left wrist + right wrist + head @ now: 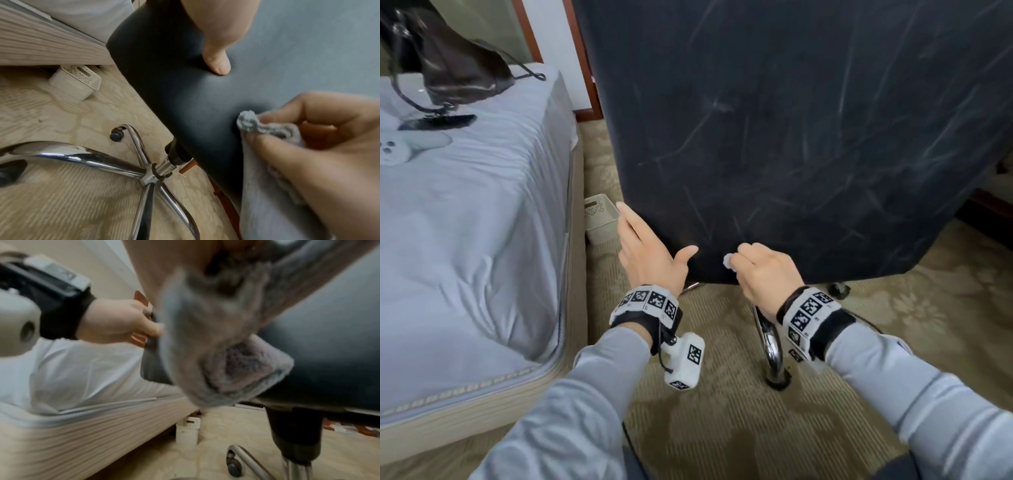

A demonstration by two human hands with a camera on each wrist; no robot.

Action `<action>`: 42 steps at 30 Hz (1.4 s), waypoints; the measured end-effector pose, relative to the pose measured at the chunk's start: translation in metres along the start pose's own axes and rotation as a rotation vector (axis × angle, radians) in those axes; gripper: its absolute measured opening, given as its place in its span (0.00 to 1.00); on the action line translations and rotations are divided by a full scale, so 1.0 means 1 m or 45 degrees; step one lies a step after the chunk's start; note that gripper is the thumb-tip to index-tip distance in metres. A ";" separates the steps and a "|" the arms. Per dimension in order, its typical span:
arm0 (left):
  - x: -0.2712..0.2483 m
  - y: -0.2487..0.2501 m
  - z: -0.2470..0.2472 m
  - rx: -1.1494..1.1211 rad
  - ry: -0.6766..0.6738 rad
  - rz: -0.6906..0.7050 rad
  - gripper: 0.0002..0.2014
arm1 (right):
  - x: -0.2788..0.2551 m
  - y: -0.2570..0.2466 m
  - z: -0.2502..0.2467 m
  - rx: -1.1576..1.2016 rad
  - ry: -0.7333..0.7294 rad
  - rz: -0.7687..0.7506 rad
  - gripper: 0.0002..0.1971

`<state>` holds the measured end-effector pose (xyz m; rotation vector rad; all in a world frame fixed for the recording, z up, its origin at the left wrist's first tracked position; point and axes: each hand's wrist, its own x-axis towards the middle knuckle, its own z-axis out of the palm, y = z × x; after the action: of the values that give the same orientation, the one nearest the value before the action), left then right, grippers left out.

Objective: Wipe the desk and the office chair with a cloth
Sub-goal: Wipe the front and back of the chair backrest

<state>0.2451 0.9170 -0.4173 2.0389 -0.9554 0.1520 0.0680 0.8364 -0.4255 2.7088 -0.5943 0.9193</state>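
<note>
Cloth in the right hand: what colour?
Light grey cloth; clearest in the left wrist view.

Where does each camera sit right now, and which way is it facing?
Head: looks down at the chair back, bed on the left; both hands and sleeves show.
Left wrist: low, looks along the left hand at the chair's lower edge and chrome base.
Right wrist: low, looks past the cloth in the right hand toward the bed.
Shared: chair, cloth, both hands.
</note>
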 end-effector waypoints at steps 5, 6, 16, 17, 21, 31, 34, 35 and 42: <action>-0.007 0.042 -0.016 -0.051 0.100 0.053 0.55 | 0.078 0.014 -0.092 -0.061 0.414 0.029 0.12; 0.001 0.055 -0.022 -0.093 0.150 0.087 0.53 | 0.100 0.019 -0.119 -0.078 0.553 0.037 0.12; 0.031 0.090 -0.044 -0.054 0.184 0.287 0.52 | 0.121 0.015 -0.130 -0.162 0.538 -0.078 0.16; 0.031 0.087 -0.047 -0.031 0.156 0.302 0.52 | 0.117 0.014 -0.126 -0.152 0.457 -0.064 0.16; 0.038 0.096 -0.065 0.027 0.132 0.405 0.48 | 0.172 0.016 -0.197 -0.097 0.651 0.034 0.11; 0.059 0.120 -0.074 0.243 0.116 0.644 0.49 | 0.179 -0.007 -0.162 -0.236 0.309 -0.087 0.05; 0.068 0.109 -0.085 0.149 0.195 0.623 0.46 | 0.188 -0.004 -0.176 -0.300 0.271 -0.058 0.08; 0.077 0.110 -0.093 0.033 0.259 0.497 0.45 | 0.200 -0.003 -0.191 -0.314 0.333 -0.015 0.08; 0.128 0.116 -0.105 -0.597 0.245 -0.067 0.41 | 0.251 -0.008 -0.232 -0.192 0.799 0.017 0.06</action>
<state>0.2805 0.8827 -0.2213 1.5843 -0.7352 0.0837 0.1296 0.8441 -0.0888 2.1101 -0.5146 1.5564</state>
